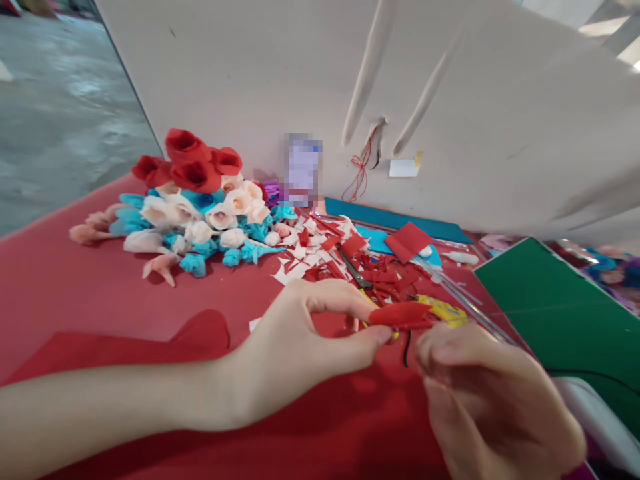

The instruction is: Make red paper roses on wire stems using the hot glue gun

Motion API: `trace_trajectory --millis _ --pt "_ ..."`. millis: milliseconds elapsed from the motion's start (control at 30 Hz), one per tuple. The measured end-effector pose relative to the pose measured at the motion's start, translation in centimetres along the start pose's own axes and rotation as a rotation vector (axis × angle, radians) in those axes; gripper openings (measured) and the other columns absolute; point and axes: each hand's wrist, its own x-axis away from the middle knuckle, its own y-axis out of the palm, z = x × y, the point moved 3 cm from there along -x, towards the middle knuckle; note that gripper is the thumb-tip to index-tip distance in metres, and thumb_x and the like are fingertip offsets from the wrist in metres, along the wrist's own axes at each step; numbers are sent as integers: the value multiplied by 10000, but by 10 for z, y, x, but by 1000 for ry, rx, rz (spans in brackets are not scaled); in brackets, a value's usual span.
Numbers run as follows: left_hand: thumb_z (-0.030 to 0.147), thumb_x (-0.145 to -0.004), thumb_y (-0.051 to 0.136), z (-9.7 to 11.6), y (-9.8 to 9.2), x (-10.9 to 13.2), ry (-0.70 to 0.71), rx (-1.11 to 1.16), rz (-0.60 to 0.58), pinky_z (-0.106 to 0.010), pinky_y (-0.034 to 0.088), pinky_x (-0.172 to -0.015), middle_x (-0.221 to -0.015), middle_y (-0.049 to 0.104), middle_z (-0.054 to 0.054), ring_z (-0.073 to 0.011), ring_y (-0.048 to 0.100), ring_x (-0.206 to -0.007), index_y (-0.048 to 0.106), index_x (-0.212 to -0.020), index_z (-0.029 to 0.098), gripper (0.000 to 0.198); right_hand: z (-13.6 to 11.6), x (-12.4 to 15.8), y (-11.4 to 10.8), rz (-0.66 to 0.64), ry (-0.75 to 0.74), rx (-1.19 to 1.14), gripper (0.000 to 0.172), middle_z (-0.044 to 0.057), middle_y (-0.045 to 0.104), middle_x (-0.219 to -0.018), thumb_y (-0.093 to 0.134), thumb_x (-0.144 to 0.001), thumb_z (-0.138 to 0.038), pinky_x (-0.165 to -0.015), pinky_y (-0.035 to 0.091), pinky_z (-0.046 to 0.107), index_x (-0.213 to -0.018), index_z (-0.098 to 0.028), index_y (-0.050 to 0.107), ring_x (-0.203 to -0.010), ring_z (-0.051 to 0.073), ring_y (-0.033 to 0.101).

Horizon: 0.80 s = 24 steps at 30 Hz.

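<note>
My left hand [300,350] reaches in from the left and pinches a small red foam petal [400,313] between thumb and forefinger. My right hand [493,400] sits at the lower right, fingers curled close to the petal's right end; what it grips is hidden. Both hands hover over the red table cover [75,287]. Behind the petal lie scissors with yellow handles [440,308] among red and white foam scraps [325,257].
A pile of red, cream and blue foam roses [195,200] lies at the back left. Blue foam sheets [395,219] and a red square [409,240] sit by the beige wall. A green sheet [565,313] lies right, a red foam sheet [125,347] front left.
</note>
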Motion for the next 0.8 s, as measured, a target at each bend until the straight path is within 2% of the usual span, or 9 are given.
trace_trajectory --millis 100,233,333,500,633,800 --pt "168 -752 581 1 1 1 -4 -1 -11 -217 434 -686 -677 604 13 -117 548 -700 625 -630 152 131 -6 -2 -4 7 -141 196 230 -3 553 -600 558 -699 -26 -447 452 223 -890 -151 589 -527 108 540" --pt "168 -748 581 4 0 1 -10 -2 6 -229 445 -685 -697 627 -4 -126 562 -697 663 -667 143 117 -10 -6 -5 -12 -218 351 211 -13 606 -632 596 -682 -11 -487 474 180 -840 -148 618 -516 75 542" --pt "152 -738 585 5 0 1 1 -10 5 -217 445 -654 -676 627 1 -115 552 -667 681 -684 149 110 -12 -10 -3 -18 -246 406 208 -27 586 -581 603 -669 21 -500 466 175 -801 -137 630 -499 68 523" --pt "121 -719 599 6 1 0 40 -30 10 -190 443 -629 -631 613 9 -97 542 -639 669 -637 144 111 -11 -10 -3 2 -280 426 135 -33 554 -519 579 -725 -27 -458 439 189 -780 -137 636 -446 69 494" --pt "121 -715 602 6 2 0 46 -58 8 -191 447 -629 -636 615 4 -101 544 -647 672 -640 145 105 -11 -8 -5 -50 -286 462 151 -35 581 -546 590 -720 -11 -494 451 190 -786 -138 639 -480 71 532" --pt "105 -706 602 4 3 1 35 -55 -10 -192 450 -639 -662 632 3 -105 554 -665 682 -674 145 95 -10 -7 -4 -56 -295 508 163 -29 607 -589 569 -740 -3 -497 452 201 -791 -146 629 -489 72 538"
